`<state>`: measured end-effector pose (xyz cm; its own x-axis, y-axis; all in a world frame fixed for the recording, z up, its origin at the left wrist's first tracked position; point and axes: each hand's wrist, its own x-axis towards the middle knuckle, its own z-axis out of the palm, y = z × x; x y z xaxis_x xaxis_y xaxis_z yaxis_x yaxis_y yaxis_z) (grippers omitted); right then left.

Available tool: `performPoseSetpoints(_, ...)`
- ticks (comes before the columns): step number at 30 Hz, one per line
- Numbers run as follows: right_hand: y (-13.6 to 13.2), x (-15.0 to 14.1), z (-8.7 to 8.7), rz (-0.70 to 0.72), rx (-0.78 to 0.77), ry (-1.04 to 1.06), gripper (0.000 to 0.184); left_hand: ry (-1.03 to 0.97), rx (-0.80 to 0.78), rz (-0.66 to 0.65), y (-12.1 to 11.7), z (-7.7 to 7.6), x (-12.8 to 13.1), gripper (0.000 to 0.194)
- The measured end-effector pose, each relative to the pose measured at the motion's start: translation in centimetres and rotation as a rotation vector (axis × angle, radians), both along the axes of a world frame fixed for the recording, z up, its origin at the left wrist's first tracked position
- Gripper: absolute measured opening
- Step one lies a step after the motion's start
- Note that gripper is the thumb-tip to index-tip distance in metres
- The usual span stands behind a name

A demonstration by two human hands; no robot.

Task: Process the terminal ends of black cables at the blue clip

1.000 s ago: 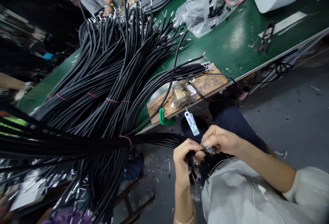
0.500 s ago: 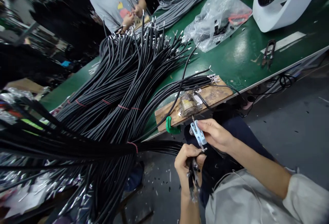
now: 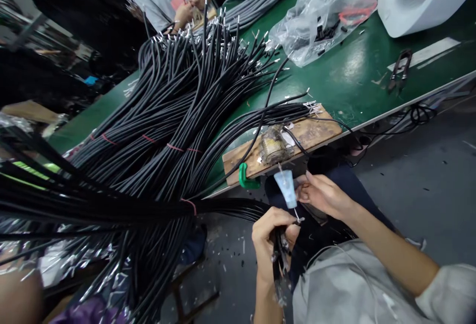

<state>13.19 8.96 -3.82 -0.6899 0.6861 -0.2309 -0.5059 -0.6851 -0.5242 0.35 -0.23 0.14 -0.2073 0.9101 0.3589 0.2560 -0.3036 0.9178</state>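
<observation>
My left hand [image 3: 274, 227] is closed round a bunch of black cables [image 3: 238, 210], whose stripped ends hang out below the fist. From its thumb and forefinger a thin bare wire end [image 3: 296, 214] reaches up to a light-blue plastic clip [image 3: 285, 188]. That clip, smeared by motion, hangs on a thin metal shaft under a tape-wrapped block [image 3: 274, 145]. Just right of the clip is my right hand [image 3: 323, 192], its fingers loosely bent and apart, holding nothing that I can see.
A wooden board [image 3: 316, 128] carries the wrapped block, with a green clamp [image 3: 247, 178] at its edge. Piled black cables [image 3: 178, 116] cover the green table [image 3: 357, 81]. Beyond lie a plastic bag [image 3: 323, 17], snips [image 3: 400, 70] and a white fan [image 3: 424, 2]. A co-worker's hands [image 3: 191, 7] work opposite.
My right hand has let go of the light-blue clip and moved slightly right. The clip was sharp before and is now blurred and turned. My left hand keeps its hold on the cables.
</observation>
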Motion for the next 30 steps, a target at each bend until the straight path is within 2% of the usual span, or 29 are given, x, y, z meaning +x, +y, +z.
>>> performPoseSetpoints(4,-0.7,2.2,-0.6,-0.083,0.233,-0.256,0.030,0.027,0.070,-0.128,0.1,-0.3,-0.8,0.018)
performPoseSetpoints(9,-2.5,3.1,0.4,-0.201,0.623,-0.525,0.018,0.003,-0.091,0.032,-0.6,-0.5,-0.8,0.020)
performPoseSetpoints(13,-3.6,2.3,2.1,-0.308,1.005,-0.530,0.011,-0.083,-0.092,0.068,-1.7,-0.9,-0.3,0.015)
performPoseSetpoints(17,-3.8,1.5,3.5,-0.366,1.120,-0.427,0.010,-0.024,-0.095,0.102,-2.2,-0.8,-0.1,0.015)
performPoseSetpoints(19,-3.9,1.3,3.7,-0.394,1.134,-0.461,0.007,0.061,-0.118,0.112,-2.3,-0.5,-0.1,0.013)
performPoseSetpoints(21,-4.1,1.1,3.6,-0.464,1.164,-0.545,0.012,0.142,-0.156,0.115,-2.5,-0.2,0.1,0.007)
performPoseSetpoints(23,-4.5,0.7,3.3,-0.577,1.157,-0.623,0.017,0.203,-0.192,0.144,-2.6,-0.1,0.6,0.001)
performPoseSetpoints(25,-5.0,0.0,2.8,-0.650,1.028,-0.620,0.018,0.232,-0.221,0.212,-2.7,-0.2,1.2,0.004)
performPoseSetpoints(27,-5.6,-0.8,2.3,-0.604,0.752,-0.481,0.016,0.227,-0.217,0.289,-2.5,-0.4,1.7,0.009)
performPoseSetpoints(30,-5.9,-1.7,1.8,-0.388,0.218,-0.159,0.019,0.179,-0.195,0.320,-2.2,-0.6,2.0,0.014)
